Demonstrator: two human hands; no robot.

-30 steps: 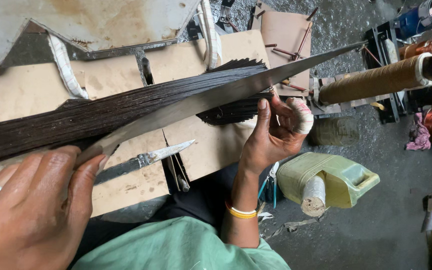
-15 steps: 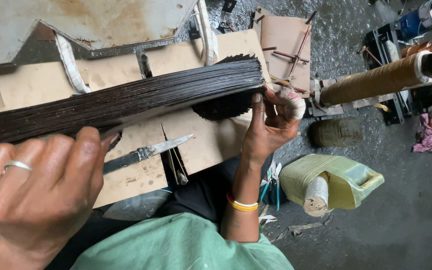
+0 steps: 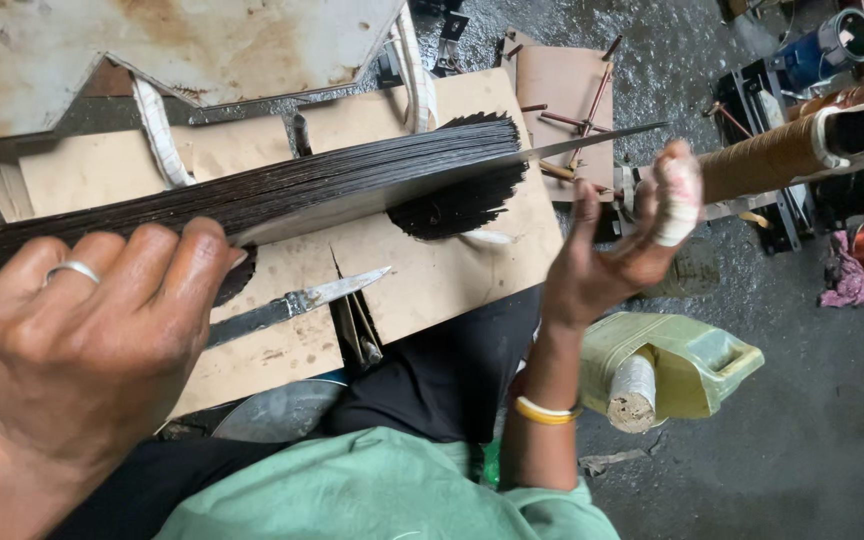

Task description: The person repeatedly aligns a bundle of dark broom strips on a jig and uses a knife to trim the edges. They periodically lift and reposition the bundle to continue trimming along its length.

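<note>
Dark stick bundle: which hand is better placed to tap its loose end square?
Right. The right hand hovers open just off the dark stick bundle's cut end; the left hand grips the far side, with the long blade alongside.

Soft even daylight, faint shadows, slight wide-angle stretch at edges.

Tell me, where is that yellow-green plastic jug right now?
In the head view the yellow-green plastic jug lies on the grey floor at lower right, just below the right hand and beside the forearm with the yellow bangle.
</note>
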